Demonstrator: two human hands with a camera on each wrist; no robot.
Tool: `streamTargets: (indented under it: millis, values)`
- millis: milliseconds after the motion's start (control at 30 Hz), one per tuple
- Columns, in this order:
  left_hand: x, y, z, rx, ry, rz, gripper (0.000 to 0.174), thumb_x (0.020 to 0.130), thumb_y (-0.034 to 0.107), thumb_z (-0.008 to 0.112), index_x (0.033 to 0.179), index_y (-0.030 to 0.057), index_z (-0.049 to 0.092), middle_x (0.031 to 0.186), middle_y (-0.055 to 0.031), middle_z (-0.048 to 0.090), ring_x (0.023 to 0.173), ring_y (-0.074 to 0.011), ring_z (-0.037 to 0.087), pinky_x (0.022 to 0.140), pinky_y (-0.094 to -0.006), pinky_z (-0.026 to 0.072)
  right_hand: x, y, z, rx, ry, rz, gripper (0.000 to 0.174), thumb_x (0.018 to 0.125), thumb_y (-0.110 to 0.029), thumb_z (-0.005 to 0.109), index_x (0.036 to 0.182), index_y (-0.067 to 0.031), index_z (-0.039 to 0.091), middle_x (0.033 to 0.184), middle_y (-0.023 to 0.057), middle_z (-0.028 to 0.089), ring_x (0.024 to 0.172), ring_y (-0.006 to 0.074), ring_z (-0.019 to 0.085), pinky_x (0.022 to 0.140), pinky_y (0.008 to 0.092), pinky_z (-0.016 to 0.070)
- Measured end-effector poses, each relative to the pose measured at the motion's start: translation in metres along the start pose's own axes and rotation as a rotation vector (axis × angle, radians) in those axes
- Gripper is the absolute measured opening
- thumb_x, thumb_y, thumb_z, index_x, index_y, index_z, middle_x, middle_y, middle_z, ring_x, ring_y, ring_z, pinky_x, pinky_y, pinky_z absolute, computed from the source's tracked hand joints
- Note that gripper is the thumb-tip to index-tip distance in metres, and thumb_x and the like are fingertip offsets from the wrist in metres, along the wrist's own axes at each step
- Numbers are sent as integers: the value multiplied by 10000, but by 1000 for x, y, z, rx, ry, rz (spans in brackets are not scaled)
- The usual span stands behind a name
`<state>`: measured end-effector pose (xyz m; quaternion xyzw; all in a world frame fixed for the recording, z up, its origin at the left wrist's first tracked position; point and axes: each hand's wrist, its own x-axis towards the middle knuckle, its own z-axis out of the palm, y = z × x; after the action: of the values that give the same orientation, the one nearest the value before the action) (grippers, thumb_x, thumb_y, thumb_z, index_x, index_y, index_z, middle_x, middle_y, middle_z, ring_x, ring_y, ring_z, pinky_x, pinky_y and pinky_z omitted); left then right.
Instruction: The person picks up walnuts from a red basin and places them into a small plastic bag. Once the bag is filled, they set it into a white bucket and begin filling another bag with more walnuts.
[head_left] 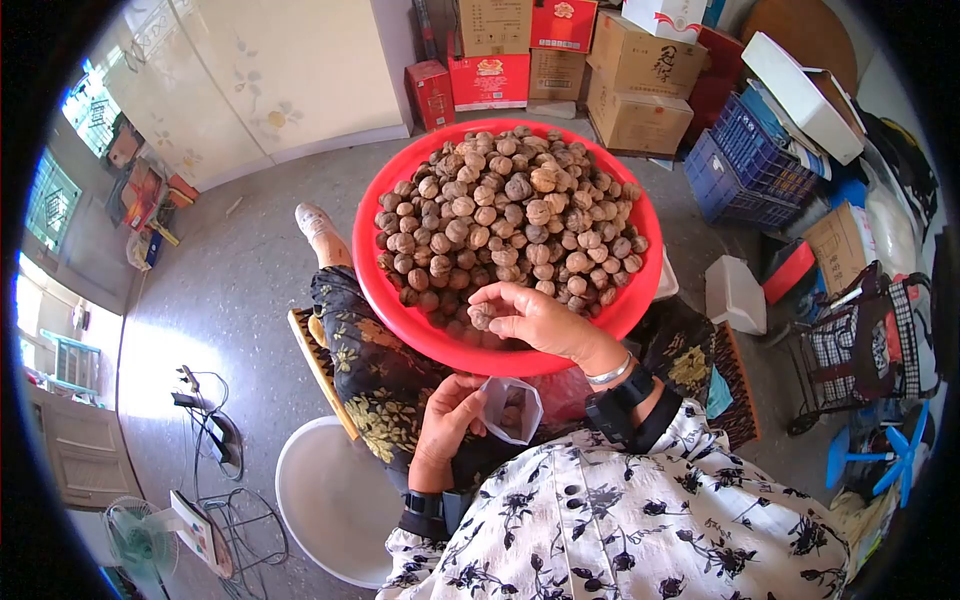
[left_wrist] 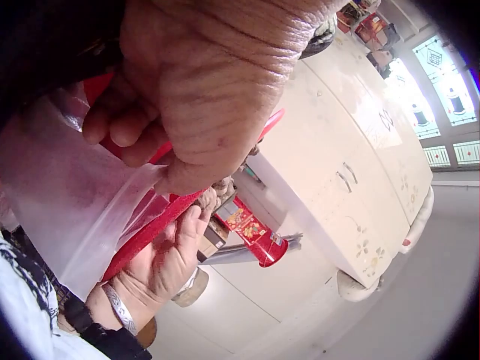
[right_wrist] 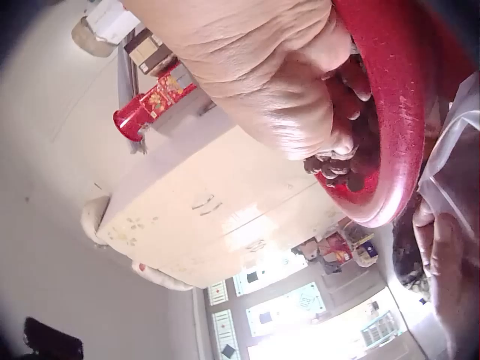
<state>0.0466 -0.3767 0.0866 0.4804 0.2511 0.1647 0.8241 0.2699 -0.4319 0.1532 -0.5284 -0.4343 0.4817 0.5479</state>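
Note:
A heap of walnuts (head_left: pixel 515 205) fills a large red basin (head_left: pixel 388 318) in front of the person. Over the basin's near rim, the right hand (head_left: pixel 552 328) pinches a walnut (head_left: pixel 481 317) between thumb and fingers. Just below that rim, the left hand (head_left: pixel 445 425) grips the edge of a clear plastic bag (head_left: pixel 522 408), its mouth spread apart. Something brown shows inside the bag in the head view. In the left wrist view, the bag (left_wrist: pixel 67 187) hangs from the curled fingers, with the right hand (left_wrist: pixel 161 266) beyond it at the basin.
A white tub (head_left: pixel 335 500) stands on the floor at the left, near cables and a small fan (head_left: pixel 140 540). Cardboard boxes (head_left: pixel 640 90) are stacked behind the basin. Blue crates (head_left: pixel 740 170), a white foam box (head_left: pixel 735 293) and a checked trolley bag (head_left: pixel 860 340) stand at the right.

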Motion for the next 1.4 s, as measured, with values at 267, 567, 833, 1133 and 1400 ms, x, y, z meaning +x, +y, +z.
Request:
streamTargets:
  millis: [267, 567, 833, 1133, 1400]
  values:
    - [1, -1, 0, 4, 6, -2, 136, 925, 74, 615, 1056, 41, 600, 887, -37, 668, 534, -74, 550, 491, -202, 460, -9, -7, -1, 290, -51, 58, 389, 949, -23, 546, 1334, -23, 487, 1141, 49, 606, 1034, 132, 589, 892, 280, 499]
    - [1, 0, 1, -6, 30, -2, 146, 923, 86, 623, 1059, 37, 600, 826, -27, 650, 523, -77, 543, 481, -207, 453, -15, -11, 1, 223, -10, 107, 393, 841, -51, 713, 1197, -26, 549, 1131, 51, 614, 1019, 98, 572, 906, 263, 481]
    - [4, 1, 5, 28, 81, 11, 113, 924, 92, 604, 1022, 38, 589, 700, -22, 609, 481, -100, 539, 439, -215, 421, -33, -22, -3, 51, -217, 73, 359, 811, -75, 743, 1135, -22, 599, 1361, 134, 506, 1130, 157, 547, 968, 306, 443]
    - [6, -5, -2, 17, 56, 16, 122, 927, 88, 615, 1035, 37, 595, 762, -19, 625, 498, -80, 536, 460, -205, 444, -31, 1, -8, -93, 8, 60, 195, 885, -72, 683, 1062, -8, 630, 1113, 67, 631, 1024, 116, 586, 884, 260, 478]
    - [6, -4, 0, -13, 46, 23, 126, 925, 78, 615, 1040, 34, 593, 724, -14, 614, 494, -79, 532, 463, -209, 442, -23, 16, -12, -339, 297, 24, 117, 876, -25, 656, 988, -7, 627, 873, -3, 623, 800, 71, 574, 721, 239, 493]
